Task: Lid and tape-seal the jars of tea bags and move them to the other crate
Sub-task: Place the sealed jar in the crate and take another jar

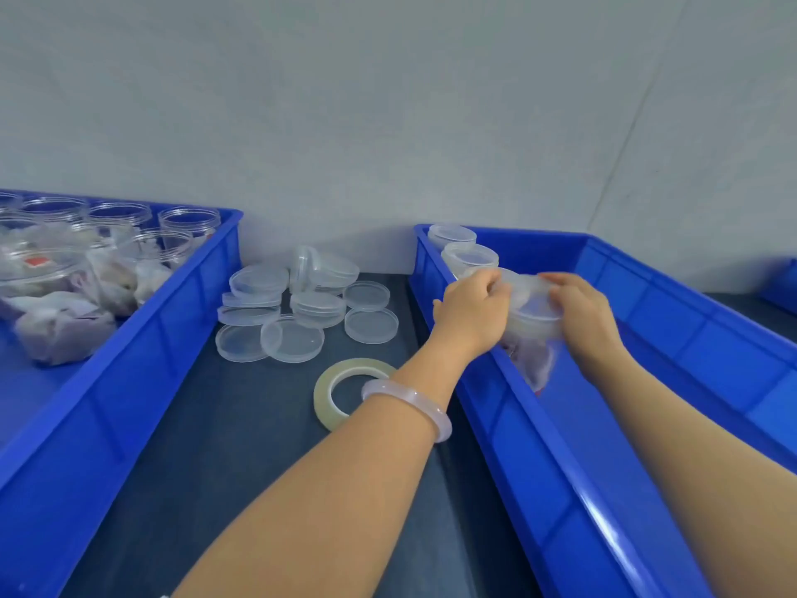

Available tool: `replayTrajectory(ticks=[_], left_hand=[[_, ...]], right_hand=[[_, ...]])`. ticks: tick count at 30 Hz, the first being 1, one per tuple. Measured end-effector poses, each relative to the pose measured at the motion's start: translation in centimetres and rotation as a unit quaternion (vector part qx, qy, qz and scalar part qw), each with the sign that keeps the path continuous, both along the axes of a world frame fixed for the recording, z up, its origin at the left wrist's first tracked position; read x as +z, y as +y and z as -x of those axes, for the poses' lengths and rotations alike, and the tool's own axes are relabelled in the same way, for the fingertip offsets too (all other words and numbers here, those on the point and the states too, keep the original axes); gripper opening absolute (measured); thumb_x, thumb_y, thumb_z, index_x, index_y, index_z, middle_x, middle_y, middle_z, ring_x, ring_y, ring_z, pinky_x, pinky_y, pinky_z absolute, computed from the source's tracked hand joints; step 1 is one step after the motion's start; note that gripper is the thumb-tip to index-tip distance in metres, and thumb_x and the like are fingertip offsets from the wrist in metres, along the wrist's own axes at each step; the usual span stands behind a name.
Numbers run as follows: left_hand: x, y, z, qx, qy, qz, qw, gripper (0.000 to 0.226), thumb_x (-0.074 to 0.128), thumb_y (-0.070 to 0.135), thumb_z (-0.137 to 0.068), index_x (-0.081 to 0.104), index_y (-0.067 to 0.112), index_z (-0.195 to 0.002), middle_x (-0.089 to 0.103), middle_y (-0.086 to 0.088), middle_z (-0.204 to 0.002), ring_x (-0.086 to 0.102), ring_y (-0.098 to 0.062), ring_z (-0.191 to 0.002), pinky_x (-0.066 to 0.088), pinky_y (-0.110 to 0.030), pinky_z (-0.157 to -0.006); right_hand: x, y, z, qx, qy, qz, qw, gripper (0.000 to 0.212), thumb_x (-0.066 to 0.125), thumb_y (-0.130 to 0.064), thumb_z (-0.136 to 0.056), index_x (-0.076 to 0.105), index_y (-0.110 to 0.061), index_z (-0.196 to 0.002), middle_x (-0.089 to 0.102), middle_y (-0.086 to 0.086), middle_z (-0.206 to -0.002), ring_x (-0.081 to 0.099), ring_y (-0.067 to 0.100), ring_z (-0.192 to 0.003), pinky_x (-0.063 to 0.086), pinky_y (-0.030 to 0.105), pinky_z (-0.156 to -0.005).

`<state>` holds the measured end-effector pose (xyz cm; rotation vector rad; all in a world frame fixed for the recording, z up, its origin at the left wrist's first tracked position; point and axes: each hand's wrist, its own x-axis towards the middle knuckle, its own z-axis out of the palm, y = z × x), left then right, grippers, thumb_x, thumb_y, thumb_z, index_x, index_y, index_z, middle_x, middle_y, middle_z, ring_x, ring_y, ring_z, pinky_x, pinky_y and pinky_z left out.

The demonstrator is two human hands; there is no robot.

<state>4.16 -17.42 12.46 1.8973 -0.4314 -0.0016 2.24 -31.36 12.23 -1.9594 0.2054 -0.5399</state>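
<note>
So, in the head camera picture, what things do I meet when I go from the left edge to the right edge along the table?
Left crate with open jars → loose lids → tape roll → left hand → held jar → right hand → right crate.

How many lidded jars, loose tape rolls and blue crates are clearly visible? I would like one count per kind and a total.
Lidded jars: 3, two standing in the right crate, one held by both hands
Tape rolls: 1
Blue crates: 2
Total: 6
</note>
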Motion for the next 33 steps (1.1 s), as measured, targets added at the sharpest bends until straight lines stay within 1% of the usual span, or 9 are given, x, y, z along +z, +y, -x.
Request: replayTrajectory(ticks=[3, 5, 8, 9, 14, 19, 24, 28, 33], left_hand=[[-1.0, -0.2, -0.1, -0.016, -0.004, -0.014, 1.0, 0.024, 0.045, 0.023, -0.096, 0.036, 0.03, -0.074, 0.046, 0.006, -0.093, 0.042, -0.014, -0.087, 0.042, -0.027, -0.082], [-1.4, -0.2, -0.2, -0.02, -0.017, -0.002, 1.0, 0.02, 0.048, 0.022, -0.095, 0.036, 0.028, -0.08, 0.043, 0.005, -0.094, 0.038, -0.012, -0.085, 0.032, -0.016, -0.061], [-2.0, -0.2, -0.3, -0.017, -0.027, 0.024, 0.999, 0.006, 0.05, 0.021, -0.095, 0.054, 0.023, -0.099, 0.052, 0.003, -0.102, 0.042, -0.01, -0.089, 0.032, -0.01, -0.063], [-2.1, -0.2, -0.3, -0.016, -0.034, 0.027, 0.999, 0.02, 0.05, 0.022, -0.096, 0.059, 0.023, -0.113, 0.056, 0.003, -0.113, 0.046, -0.009, -0.096, 0.035, -0.008, -0.069], [-2.6, -0.3, -0.2, 0.007, -0.07, -0.039, 0.997, 0.034, 0.05, 0.024, -0.095, 0.057, 0.019, -0.128, 0.052, 0.0, -0.135, 0.048, -0.017, -0.12, 0.042, -0.034, -0.099], [-2.9, -0.1, -0.1, 0.007, -0.123, -0.122, 0.985, 0.035, 0.04, 0.027, -0.099, 0.051, 0.018, -0.131, 0.047, -0.003, -0.136, 0.044, -0.02, -0.123, 0.041, -0.043, -0.099], [-2.3, -0.2, 0.1, -0.011, -0.133, -0.184, 0.974, 0.037, 0.035, 0.027, -0.1, 0.049, 0.018, -0.133, 0.046, -0.005, -0.138, 0.031, -0.026, -0.134, 0.032, -0.051, -0.107], [-2.0, 1.5, 0.4, -0.04, -0.116, -0.138, 0.983, 0.035, 0.033, 0.025, -0.102, 0.05, 0.017, -0.132, 0.051, -0.007, -0.134, 0.036, -0.028, -0.132, 0.033, -0.046, -0.108], [2.0, 7.6, -0.4, 0.074, -0.137, -0.147, 0.977, 0.029, 0.043, 0.008, -0.091, 0.059, 0.009, -0.115, 0.063, -0.015, -0.12, 0.056, -0.032, -0.111, 0.042, -0.035, -0.087]], right_hand=[[-1.0, -0.7, 0.1, 0.016, 0.056, 0.014, 0.998, 0.032, 0.041, -0.009, -0.09, 0.062, -0.019, -0.112, 0.061, -0.001, -0.113, 0.056, 0.015, -0.102, 0.044, 0.028, -0.082], [-1.0, -0.7, 0.1, 0.013, 0.057, 0.012, 0.998, 0.035, 0.04, -0.007, -0.09, 0.06, -0.016, -0.118, 0.06, 0.0, -0.116, 0.054, 0.018, -0.107, 0.043, 0.029, -0.084], [-1.3, -0.6, 0.2, 0.019, 0.048, 0.049, 0.997, 0.038, 0.039, -0.009, -0.092, 0.057, -0.019, -0.124, 0.06, -0.005, -0.112, 0.055, 0.009, -0.1, 0.04, 0.02, -0.075], [-1.3, -0.6, 0.3, 0.019, 0.043, 0.064, 0.997, 0.038, 0.039, -0.009, -0.093, 0.057, -0.021, -0.124, 0.06, -0.007, -0.108, 0.054, 0.005, -0.096, 0.04, 0.018, -0.074], [-0.9, -0.9, 0.4, 0.023, 0.067, 0.084, 0.994, 0.042, 0.039, -0.003, -0.089, 0.062, -0.022, -0.118, 0.062, 0.001, -0.111, 0.054, 0.003, -0.09, 0.041, 0.018, -0.072], [-0.8, 0.1, 0.4, 0.0, 0.044, 0.237, 0.97, 0.043, 0.035, -0.002, -0.093, 0.059, -0.013, -0.127, 0.052, 0.001, -0.137, 0.045, 0.018, -0.125, 0.03, 0.021, -0.096], [0.0, 0.8, 0.5, 0.031, 0.065, 0.28, 0.957, 0.037, 0.041, -0.007, -0.089, 0.066, -0.018, -0.113, 0.059, -0.004, -0.124, 0.049, 0.013, -0.116, 0.034, 0.023, -0.09], [0.8, 2.9, 0.7, 0.031, 0.038, 0.434, 0.9, 0.031, 0.042, -0.007, -0.09, 0.066, -0.006, -0.112, 0.06, 0.006, -0.121, 0.045, 0.027, -0.12, 0.038, 0.032, -0.093], [3.4, 10.1, -0.5, 0.109, -0.059, 0.445, 0.887, 0.021, 0.048, -0.002, -0.085, 0.064, -0.007, -0.097, 0.061, 0.012, -0.09, 0.055, 0.028, -0.084, 0.027, 0.018, -0.057]])
